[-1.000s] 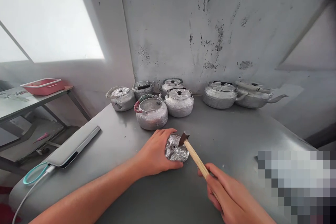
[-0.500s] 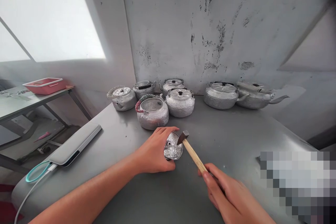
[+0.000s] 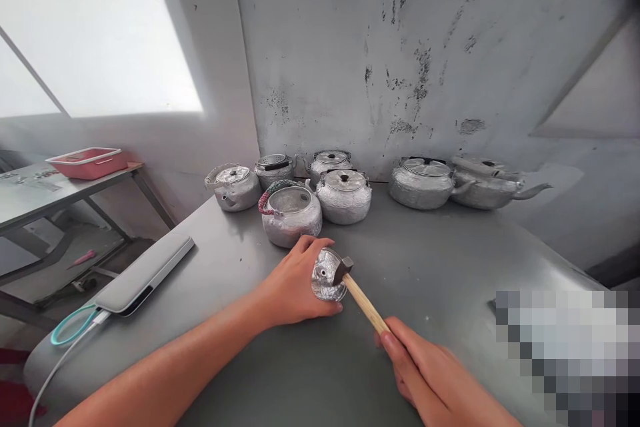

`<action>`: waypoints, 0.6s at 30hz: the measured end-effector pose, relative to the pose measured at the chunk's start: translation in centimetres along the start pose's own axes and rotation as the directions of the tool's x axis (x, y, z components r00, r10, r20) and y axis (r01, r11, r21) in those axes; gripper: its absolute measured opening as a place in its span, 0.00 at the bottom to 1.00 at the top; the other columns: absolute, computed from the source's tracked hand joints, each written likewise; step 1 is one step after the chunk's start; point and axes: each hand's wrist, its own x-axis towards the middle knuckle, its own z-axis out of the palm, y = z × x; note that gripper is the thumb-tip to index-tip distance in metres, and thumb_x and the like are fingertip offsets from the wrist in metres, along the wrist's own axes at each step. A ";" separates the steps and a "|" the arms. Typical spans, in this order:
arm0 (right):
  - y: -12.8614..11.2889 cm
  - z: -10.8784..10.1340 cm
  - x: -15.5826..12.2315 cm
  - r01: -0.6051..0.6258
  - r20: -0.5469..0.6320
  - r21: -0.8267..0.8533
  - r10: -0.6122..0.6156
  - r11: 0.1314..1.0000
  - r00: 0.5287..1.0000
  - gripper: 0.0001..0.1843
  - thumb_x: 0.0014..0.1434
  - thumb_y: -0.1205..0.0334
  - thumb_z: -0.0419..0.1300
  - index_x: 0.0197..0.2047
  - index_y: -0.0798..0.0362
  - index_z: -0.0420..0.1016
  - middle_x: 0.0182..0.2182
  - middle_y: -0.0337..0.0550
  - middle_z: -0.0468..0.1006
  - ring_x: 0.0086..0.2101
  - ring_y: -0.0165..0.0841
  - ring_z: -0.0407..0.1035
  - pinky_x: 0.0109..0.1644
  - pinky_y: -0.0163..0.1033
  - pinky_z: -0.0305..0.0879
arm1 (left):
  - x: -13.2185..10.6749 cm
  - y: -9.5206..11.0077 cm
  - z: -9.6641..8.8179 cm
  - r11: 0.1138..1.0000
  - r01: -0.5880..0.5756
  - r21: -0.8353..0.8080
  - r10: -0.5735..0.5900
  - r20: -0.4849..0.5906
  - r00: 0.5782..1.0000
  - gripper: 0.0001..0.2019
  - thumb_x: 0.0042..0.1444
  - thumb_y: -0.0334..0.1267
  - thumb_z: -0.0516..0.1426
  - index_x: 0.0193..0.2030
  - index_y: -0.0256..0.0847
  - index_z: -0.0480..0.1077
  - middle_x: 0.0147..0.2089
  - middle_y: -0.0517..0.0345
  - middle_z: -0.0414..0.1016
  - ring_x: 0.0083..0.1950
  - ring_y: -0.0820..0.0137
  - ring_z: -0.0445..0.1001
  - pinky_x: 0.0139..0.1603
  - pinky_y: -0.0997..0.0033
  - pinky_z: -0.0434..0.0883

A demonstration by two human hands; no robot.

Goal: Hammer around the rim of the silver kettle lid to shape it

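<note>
My left hand (image 3: 293,283) grips a small hammered silver kettle lid (image 3: 326,277), tilted up on its edge on the grey metal table (image 3: 440,267). My right hand (image 3: 425,373) is closed round the wooden handle of a small hammer (image 3: 357,293). The hammer's dark metal head rests against the lid's upper right edge. Just behind my left hand stands an open, lidless silver kettle (image 3: 291,213) with a red-and-green wrapped handle.
Several lidded silver kettles (image 3: 345,195) line the stained wall at the back, two with long spouts at the right (image 3: 483,188). A flat grey device (image 3: 145,272) with a teal cable lies at the left. A side table holds a pink tray (image 3: 87,161).
My left hand has tipped the lid from lying flat to standing on its edge. The hammer head has dropped slightly and stays against the lid.
</note>
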 end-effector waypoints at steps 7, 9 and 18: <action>-0.2 -1.8 0.8 0.002 0.043 -0.007 -0.002 1.000 0.999 0.22 0.71 0.51 0.43 0.26 0.44 0.61 0.19 0.36 0.70 0.19 0.34 0.64 0.23 0.39 0.56 | 0.1 -0.2 0.0 0.999 -0.036 0.038 0.036 -0.013 0.999 0.42 0.42 0.41 0.68 0.66 0.48 0.59 0.64 0.53 0.65 0.66 0.54 0.65 0.67 0.57 0.64; -0.3 -1.7 0.8 0.007 0.030 -0.007 -0.007 1.000 1.000 0.21 0.71 0.51 0.43 0.27 0.44 0.62 0.18 0.36 0.70 0.19 0.34 0.64 0.23 0.39 0.56 | 0.1 -0.2 0.0 0.999 -0.037 0.038 0.037 -0.006 0.999 0.42 0.42 0.40 0.67 0.66 0.49 0.58 0.65 0.54 0.65 0.67 0.55 0.64 0.67 0.58 0.63; -0.5 -1.4 0.7 0.015 -0.006 -0.030 -0.015 0.999 1.000 0.20 0.71 0.52 0.43 0.28 0.43 0.63 0.18 0.35 0.71 0.20 0.36 0.67 0.24 0.38 0.58 | 0.2 -0.3 0.1 1.000 -0.010 0.029 0.010 0.003 1.000 0.41 0.42 0.40 0.67 0.64 0.48 0.59 0.65 0.56 0.67 0.66 0.55 0.66 0.67 0.57 0.64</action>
